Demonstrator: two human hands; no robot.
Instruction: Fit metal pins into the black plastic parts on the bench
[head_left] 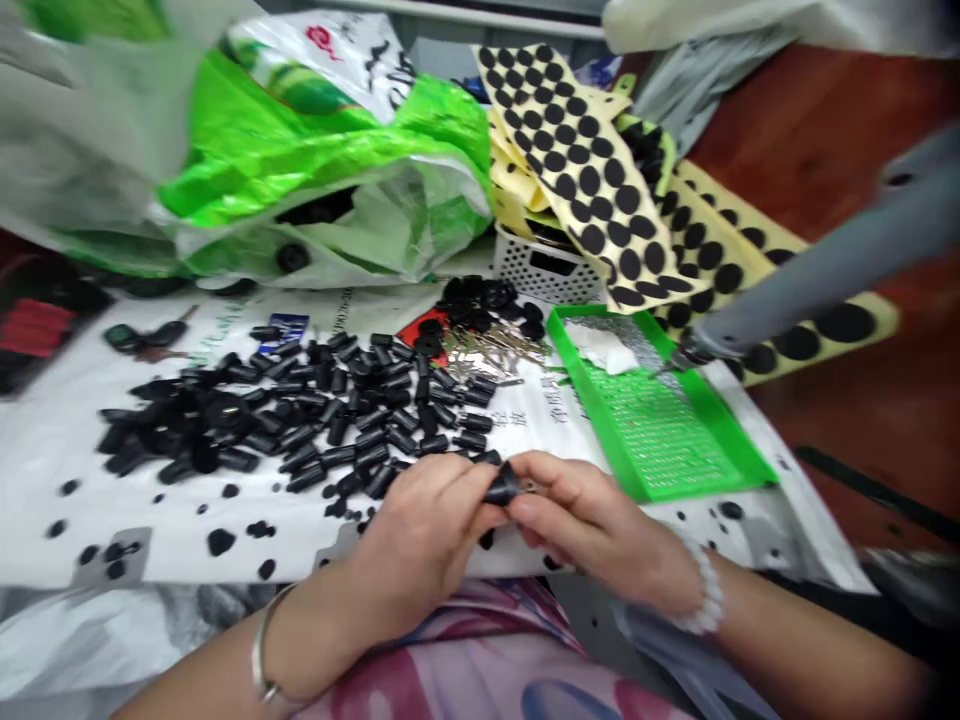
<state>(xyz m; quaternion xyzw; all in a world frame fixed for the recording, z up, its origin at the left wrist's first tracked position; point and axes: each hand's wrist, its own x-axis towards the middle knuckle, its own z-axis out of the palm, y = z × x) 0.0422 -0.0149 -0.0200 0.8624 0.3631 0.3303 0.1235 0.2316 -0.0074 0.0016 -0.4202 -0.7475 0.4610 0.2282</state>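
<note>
A small black plastic part point(504, 486) with a flared end is held up over the front of the table. My left hand point(424, 530) is closed around its left end, thumb and forefinger pinching it. At the flared end, my right hand point(600, 525) is closed in a pinch; a tiny shiny bit shows at its fingertips, too small to name. Just beyond the hands lies a heap of black cylindrical plastic parts point(337, 400). Behind that heap are thin metal pins point(499, 350) and round black pieces point(480, 300).
A green tray point(622, 440) with small metal pieces lies right of the hands. Over it points a grey powered screwdriver point(810, 260). Sheets of black round pads point(592, 170) lean on a white basket point(544, 270). A green-and-white plastic bag point(330, 180) fills the back left.
</note>
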